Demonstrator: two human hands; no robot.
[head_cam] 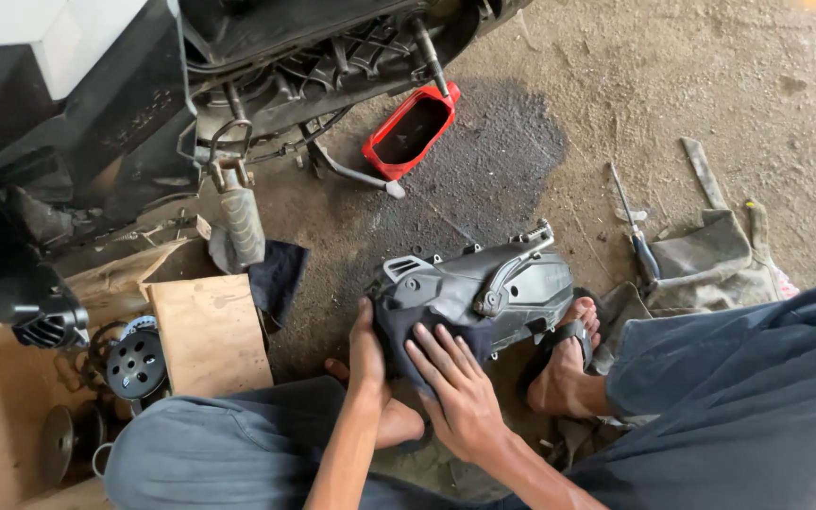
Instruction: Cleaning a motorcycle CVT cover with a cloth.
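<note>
A dark grey scooter engine cover point(484, 288) with a metal lever on top stands on the dirt floor between my feet. My left hand point(367, 349) grips its near left edge. My right hand point(460, 392) lies flat on a dark cloth point(399, 326) pressed against the cover's lower left face. Both forearms reach in from the bottom of the view, over my grey trousers.
A scooter's underside point(266, 66) fills the top left, with a red oil pan point(411, 130) under it on a dark stain. Cardboard point(205, 331) and round metal parts point(136, 364) lie at left. A screwdriver point(637, 231) and rags point(710, 260) lie at right.
</note>
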